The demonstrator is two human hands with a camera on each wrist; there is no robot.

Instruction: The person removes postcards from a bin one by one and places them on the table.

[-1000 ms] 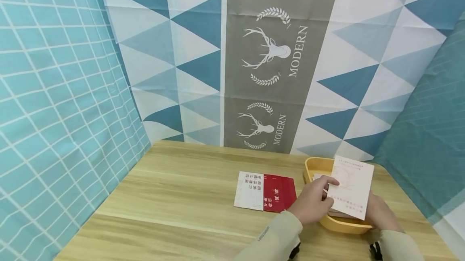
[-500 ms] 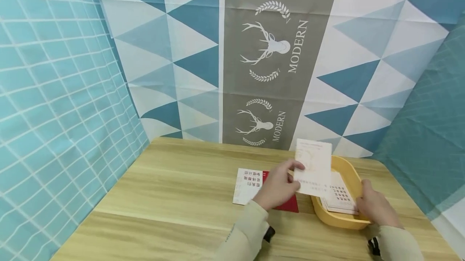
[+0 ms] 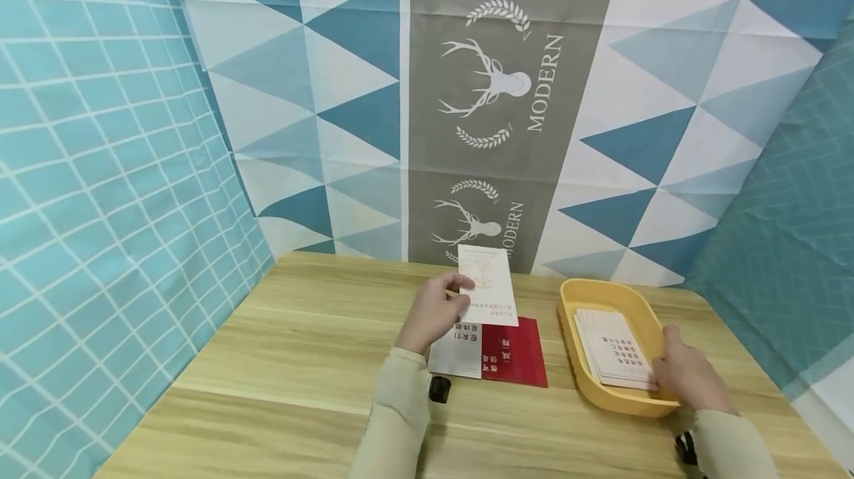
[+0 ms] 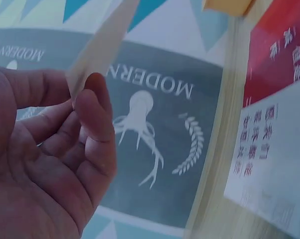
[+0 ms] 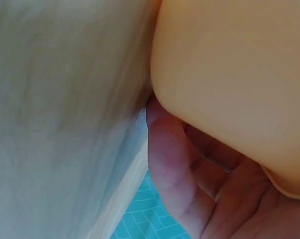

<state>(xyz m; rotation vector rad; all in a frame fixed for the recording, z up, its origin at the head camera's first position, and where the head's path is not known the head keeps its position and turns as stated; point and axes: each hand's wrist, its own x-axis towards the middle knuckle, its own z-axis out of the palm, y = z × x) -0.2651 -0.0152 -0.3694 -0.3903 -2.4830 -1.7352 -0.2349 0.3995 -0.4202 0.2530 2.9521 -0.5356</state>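
My left hand (image 3: 437, 308) pinches a white printed card (image 3: 490, 286) by its left edge between thumb and fingers. In the left wrist view that card (image 4: 102, 47) appears nearly edge-on. Below it on the table lie a white card (image 3: 455, 357) with dark characters and a red card (image 3: 527, 351), side by side; the held card hides their upper part. At the right, my right hand (image 3: 694, 375) grips the side of a yellow plastic tray (image 3: 579, 371), with fingers against its outer wall in the right wrist view. Inside the tray rests a stack of white cards (image 3: 617, 345).
The wood-grain table (image 3: 300, 345) reaches back to a patterned cloth backdrop (image 3: 347, 108). A blue checked cloth (image 3: 107, 167) hangs along the left side and a teal cloth (image 3: 787, 234) along the right.
My left hand has carried the white card leftward from above the tray to above the cards on the table. The stack in the tray is uncovered. My right hand stays at the tray.
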